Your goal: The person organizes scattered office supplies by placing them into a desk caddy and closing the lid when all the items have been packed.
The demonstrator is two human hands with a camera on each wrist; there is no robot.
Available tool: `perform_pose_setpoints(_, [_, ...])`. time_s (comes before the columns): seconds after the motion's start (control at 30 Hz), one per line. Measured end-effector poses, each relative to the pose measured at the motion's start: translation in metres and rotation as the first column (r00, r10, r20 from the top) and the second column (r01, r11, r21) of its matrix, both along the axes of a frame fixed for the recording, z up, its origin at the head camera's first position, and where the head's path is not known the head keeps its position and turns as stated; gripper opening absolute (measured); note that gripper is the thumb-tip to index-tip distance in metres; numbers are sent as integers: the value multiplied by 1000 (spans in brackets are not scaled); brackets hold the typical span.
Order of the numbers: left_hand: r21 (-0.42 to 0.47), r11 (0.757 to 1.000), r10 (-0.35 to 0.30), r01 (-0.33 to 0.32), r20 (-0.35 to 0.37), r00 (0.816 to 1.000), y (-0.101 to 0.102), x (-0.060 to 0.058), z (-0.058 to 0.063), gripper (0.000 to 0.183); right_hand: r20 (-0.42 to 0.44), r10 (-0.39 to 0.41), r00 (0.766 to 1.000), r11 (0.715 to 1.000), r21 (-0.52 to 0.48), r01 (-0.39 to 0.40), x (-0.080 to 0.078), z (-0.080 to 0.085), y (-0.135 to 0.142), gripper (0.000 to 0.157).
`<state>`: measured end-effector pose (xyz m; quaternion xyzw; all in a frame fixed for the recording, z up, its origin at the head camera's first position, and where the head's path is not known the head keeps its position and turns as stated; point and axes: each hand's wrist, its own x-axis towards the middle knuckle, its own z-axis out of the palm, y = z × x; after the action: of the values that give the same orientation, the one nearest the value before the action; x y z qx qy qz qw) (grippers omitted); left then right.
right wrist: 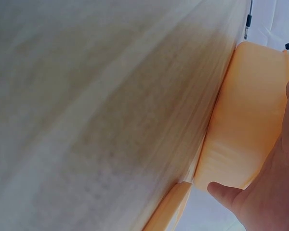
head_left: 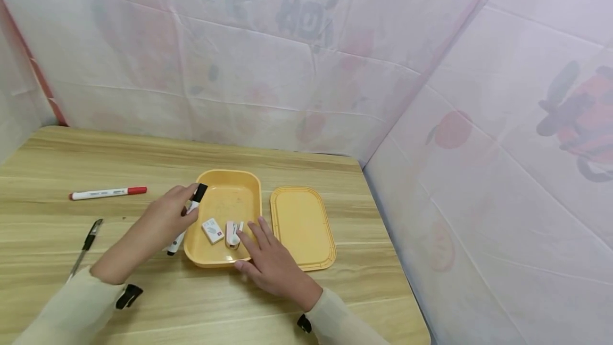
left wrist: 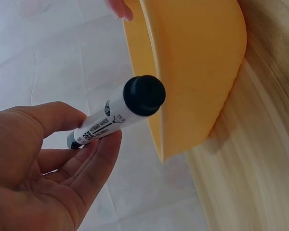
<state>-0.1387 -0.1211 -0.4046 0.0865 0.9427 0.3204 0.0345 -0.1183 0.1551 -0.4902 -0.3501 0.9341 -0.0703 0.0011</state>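
My left hand [head_left: 165, 216] pinches a whiteboard marker [left wrist: 103, 120] with a white barrel and black ends between thumb and fingers. It is held at the left rim of a yellow plastic box [head_left: 230, 180], tilted, its black cap [head_left: 200, 192] over the rim. Inside the box lie a small white box [head_left: 213, 231] with printing and a small pink-and-white stapler [head_left: 233, 234]. My right hand [head_left: 273, 268] is at the box's near right corner, fingers extended over the rim beside the stapler, thumb [right wrist: 224, 195] outside the wall.
A flat yellow lid [head_left: 304, 228] lies on the table to the right of the box. At the left are a red-capped white marker [head_left: 107, 193] and a black pen [head_left: 88, 241]. Printed white sheeting [head_left: 287, 57] stands behind the wooden table [head_left: 215, 307].
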Motion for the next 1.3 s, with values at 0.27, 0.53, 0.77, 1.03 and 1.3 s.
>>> perform_pose_setpoints(0.27, [34,999,-9,10,-33,999,10,-8,-7,62,0,-4,1000,1000,2,4,1,2,0,67])
perform_pose_setpoints(0.53, [98,995,-19,23,-47,999,15,-17,-16,68,26,-8,1000,1000,7,8,2,4,-1,67])
perform_pose_setpoints(0.77, [131,991,-24,26,-23,999,20,-20,-17,66,21,-9,1000,1000,5,9,2,3,0,68])
perform_pose_setpoints(1.03, [149,989,-23,22,6,1000,25,-23,-31,70,4,4,1000,1000,10,-4,2,2,-1,68])
perform_pose_setpoints(1.3, [173,985,-29,19,55,998,33,-26,-39,69,1,-1,1000,1000,12,1,2,3,0,67])
